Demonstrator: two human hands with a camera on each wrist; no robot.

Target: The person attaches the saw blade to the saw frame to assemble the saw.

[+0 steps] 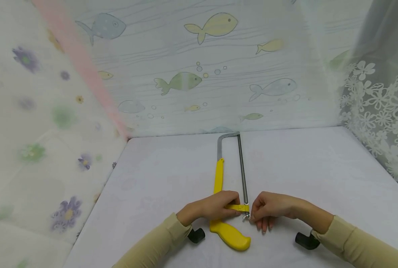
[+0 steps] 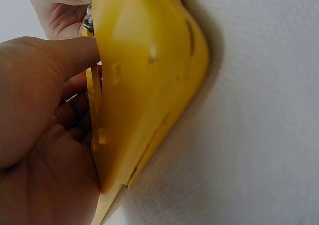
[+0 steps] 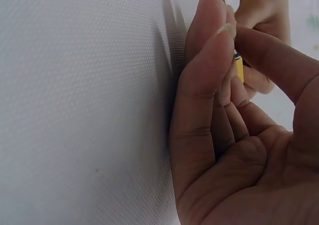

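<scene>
Yellow hacksaw (image 1: pixel 230 233) lies flat on white table (image 1: pixel 319 175), handle toward me. Left hand (image 1: pixel 209 209) grips its frame near the handle; right hand (image 1: pixel 269 210) pinches the wing nut (image 1: pixel 245 214) at the blade end. Judged step: adjusting blade tension; next needs steady twisting against my bracing hold.

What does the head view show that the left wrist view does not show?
Only the head view shows the whole hacksaw lying flat on the white table, with its metal frame, its blade, both sleeved forearms and the fish-patterned backdrop.

Only the left wrist view shows the underside of the yellow handle close up, with its moulded slots.

Both show the left hand gripping the yellow part of the saw, and the right hand pinching the metal nut at the blade's near end.
</scene>
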